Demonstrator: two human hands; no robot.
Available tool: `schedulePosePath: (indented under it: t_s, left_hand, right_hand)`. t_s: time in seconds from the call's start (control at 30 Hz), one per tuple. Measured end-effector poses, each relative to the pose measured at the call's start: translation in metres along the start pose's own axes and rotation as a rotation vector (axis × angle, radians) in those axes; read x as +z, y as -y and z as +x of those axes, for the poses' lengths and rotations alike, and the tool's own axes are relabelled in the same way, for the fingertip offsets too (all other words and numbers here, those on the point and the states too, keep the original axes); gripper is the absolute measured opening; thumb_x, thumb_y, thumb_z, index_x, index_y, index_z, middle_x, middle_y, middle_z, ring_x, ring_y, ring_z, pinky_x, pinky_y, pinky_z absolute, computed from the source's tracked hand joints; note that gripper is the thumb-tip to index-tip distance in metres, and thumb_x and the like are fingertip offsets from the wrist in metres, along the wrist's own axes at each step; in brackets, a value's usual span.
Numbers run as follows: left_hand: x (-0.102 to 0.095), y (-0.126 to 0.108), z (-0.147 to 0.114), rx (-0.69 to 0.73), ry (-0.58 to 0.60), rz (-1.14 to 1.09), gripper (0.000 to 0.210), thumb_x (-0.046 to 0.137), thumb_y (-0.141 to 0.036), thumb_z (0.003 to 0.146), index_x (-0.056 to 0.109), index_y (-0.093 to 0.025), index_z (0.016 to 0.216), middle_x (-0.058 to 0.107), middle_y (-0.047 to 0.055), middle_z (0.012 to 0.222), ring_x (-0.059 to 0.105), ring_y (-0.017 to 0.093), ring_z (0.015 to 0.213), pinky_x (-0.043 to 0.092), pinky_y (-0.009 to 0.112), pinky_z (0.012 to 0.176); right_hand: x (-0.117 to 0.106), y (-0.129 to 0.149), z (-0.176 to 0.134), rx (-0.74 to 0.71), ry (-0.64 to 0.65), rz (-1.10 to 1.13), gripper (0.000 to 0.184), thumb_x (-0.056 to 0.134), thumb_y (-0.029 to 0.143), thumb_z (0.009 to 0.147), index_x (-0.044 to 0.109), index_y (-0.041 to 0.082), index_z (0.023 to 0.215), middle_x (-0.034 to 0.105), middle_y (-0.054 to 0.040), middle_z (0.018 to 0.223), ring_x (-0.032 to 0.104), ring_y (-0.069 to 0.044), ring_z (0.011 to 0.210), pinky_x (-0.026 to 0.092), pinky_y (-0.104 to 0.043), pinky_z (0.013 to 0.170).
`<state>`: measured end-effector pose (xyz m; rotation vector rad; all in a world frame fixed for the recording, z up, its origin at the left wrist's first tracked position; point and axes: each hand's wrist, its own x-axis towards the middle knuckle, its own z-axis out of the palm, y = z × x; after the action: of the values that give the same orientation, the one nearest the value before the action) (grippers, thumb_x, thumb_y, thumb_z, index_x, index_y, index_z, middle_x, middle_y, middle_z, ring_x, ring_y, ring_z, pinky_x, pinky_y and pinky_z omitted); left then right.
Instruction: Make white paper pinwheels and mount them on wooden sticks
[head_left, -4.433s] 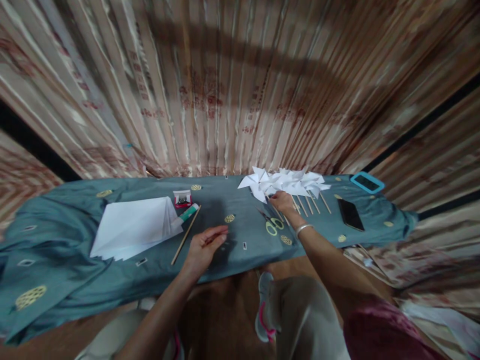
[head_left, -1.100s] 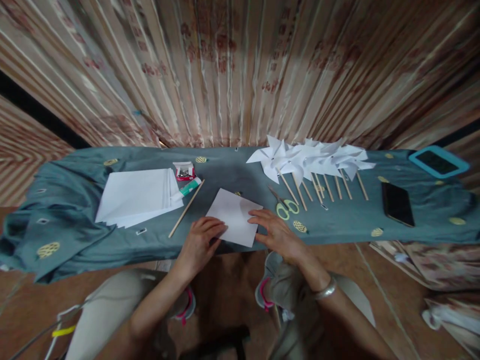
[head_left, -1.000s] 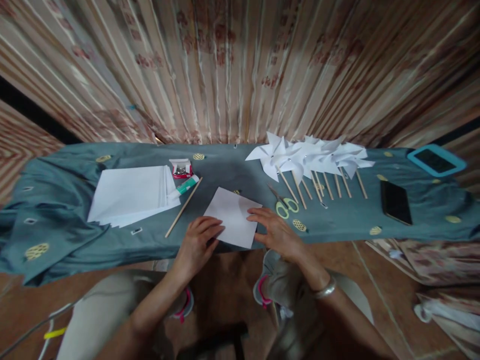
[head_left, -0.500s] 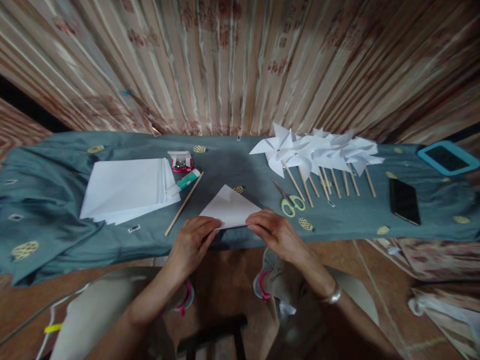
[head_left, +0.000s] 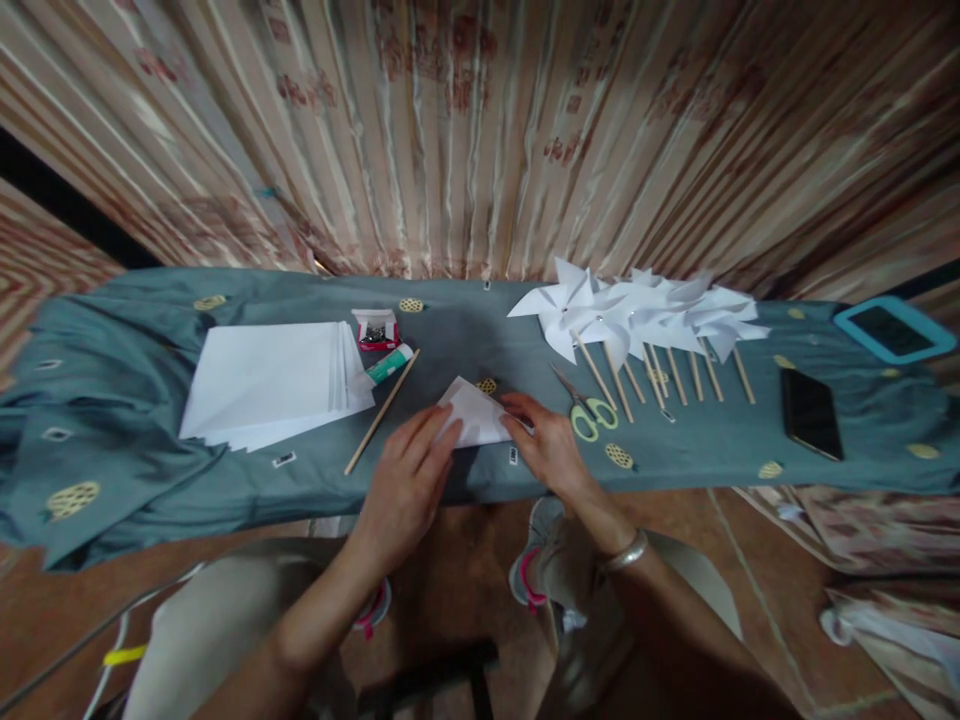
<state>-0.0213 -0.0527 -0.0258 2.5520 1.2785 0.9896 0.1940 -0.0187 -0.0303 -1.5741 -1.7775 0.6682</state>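
A sheet of white paper, folded into a triangle, lies on the cloth in front of me with its peak pointing away. My left hand covers the left part of the paper, its fingers gripping that edge. At the right corner, the thumb and fingers of my right hand hold the paper. Just left of it lies a thin wooden stick. Green-handled scissors rest beyond my right hand, blades pointing away and to the left.
A stack of white paper is on the left, beside a glue stick and a small red box of metal pins. Several paper pinwheels lie back right. Farther right are a phone and a blue-framed tablet.
My left hand has moved right and forward over the folded paper's left part, covering more of it. My right hand has shifted slightly and still touches the right corner. The view has shifted a little.
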Motion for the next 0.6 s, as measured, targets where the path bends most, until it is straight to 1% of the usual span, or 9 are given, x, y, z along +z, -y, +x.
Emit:
schedulePosePath:
  t_s: [0.07, 0.13, 0.2, 0.3, 0.43, 0.6]
  left_hand:
    - [0.006, -0.009, -0.006, 0.107, 0.084, 0.04, 0.044, 0.045, -0.013, 0.093, 0.045, -0.017, 0.137, 0.055, 0.014, 0.139, 0.039, 0.026, 0.138, 0.04, 0.049, 0.11]
    - [0.013, -0.015, -0.012, 0.098, 0.178, 0.09, 0.044, 0.045, -0.018, 0.093, 0.045, -0.013, 0.137, 0.05, 0.016, 0.144, 0.035, 0.029, 0.141, 0.037, 0.052, 0.111]
    - [0.017, -0.015, -0.016, 0.059, 0.239, 0.133, 0.047, 0.047, -0.023, 0.093, 0.043, -0.011, 0.138, 0.045, 0.018, 0.148, 0.032, 0.032, 0.142, 0.035, 0.054, 0.112]
    - [0.017, -0.011, -0.018, 0.023, 0.281, 0.165, 0.053, 0.05, -0.028, 0.092, 0.041, -0.009, 0.14, 0.041, 0.019, 0.15, 0.03, 0.034, 0.143, 0.034, 0.055, 0.112]
    - [0.015, -0.007, -0.016, 0.003, 0.327, 0.179, 0.056, 0.053, -0.031, 0.091, 0.041, -0.009, 0.14, 0.04, 0.018, 0.15, 0.032, 0.034, 0.142, 0.033, 0.053, 0.112]
    - [0.017, -0.007, -0.016, -0.005, 0.336, 0.21, 0.059, 0.055, -0.034, 0.09, 0.04, -0.008, 0.141, 0.041, 0.018, 0.15, 0.034, 0.035, 0.141, 0.034, 0.053, 0.112]
  right_hand:
    - [0.004, -0.001, 0.002, -0.004, -0.027, 0.002, 0.026, 0.054, 0.025, 0.088, 0.066, 0.02, 0.11, 0.075, -0.0067, 0.102, 0.071, -0.021, 0.093, 0.054, -0.034, 0.087]
    - [0.008, -0.003, 0.004, -0.016, -0.048, -0.015, 0.026, 0.053, 0.026, 0.089, 0.066, 0.02, 0.11, 0.075, -0.0069, 0.102, 0.071, -0.022, 0.093, 0.054, -0.034, 0.088]
    - [0.01, -0.004, 0.005, -0.047, -0.053, -0.047, 0.026, 0.051, 0.027, 0.09, 0.066, 0.021, 0.11, 0.074, -0.0067, 0.104, 0.07, -0.023, 0.095, 0.054, -0.036, 0.088]
    - [0.013, -0.006, 0.007, -0.095, -0.054, -0.106, 0.026, 0.049, 0.026, 0.091, 0.066, 0.022, 0.111, 0.073, -0.006, 0.105, 0.068, -0.023, 0.097, 0.053, -0.036, 0.088]
    - [0.015, -0.006, 0.006, -0.137, -0.062, -0.197, 0.028, 0.047, 0.025, 0.093, 0.065, 0.021, 0.113, 0.072, -0.0075, 0.106, 0.067, -0.023, 0.097, 0.052, -0.036, 0.088]
    - [0.015, -0.006, 0.005, -0.21, -0.052, -0.265, 0.029, 0.043, 0.023, 0.095, 0.065, 0.017, 0.114, 0.072, -0.0105, 0.104, 0.065, -0.024, 0.095, 0.051, -0.036, 0.087]
